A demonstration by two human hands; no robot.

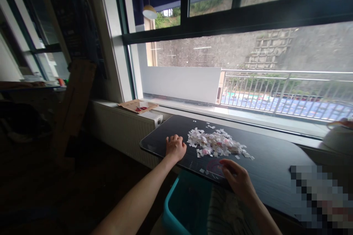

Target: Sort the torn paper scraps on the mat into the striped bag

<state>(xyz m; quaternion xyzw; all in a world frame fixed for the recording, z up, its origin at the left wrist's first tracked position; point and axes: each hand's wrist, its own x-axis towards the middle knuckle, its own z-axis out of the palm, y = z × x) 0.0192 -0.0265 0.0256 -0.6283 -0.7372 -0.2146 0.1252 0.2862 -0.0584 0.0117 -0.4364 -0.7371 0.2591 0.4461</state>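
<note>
At the centre of the frame, slightly right and low, a loose heap of small cut paper pieces (215,142), mostly white with some pinkish ones, lies on the black tabletop (264,154). Each piece should be nearly weightless, thin and easily creased, likely to scatter at a puff of air or a quick sweep; single bits would be best pinched flat by an edge, a quantity gathered from the heap's sides with cupped fingers. The left hand (175,147) rests with bent fingers at the table's near edge, just left of the heap; whether anything is under it cannot be told. The right hand (235,174), lower right of centre, has thumb and fingers drawn together beside a faint pink ring-like outline (213,167); whether they grip it is unclear. That looks thin and light, perhaps slippery, and its rim seems the place to hold. Below the table edge sits a teal bin (166,205), bottom centre.
</note>
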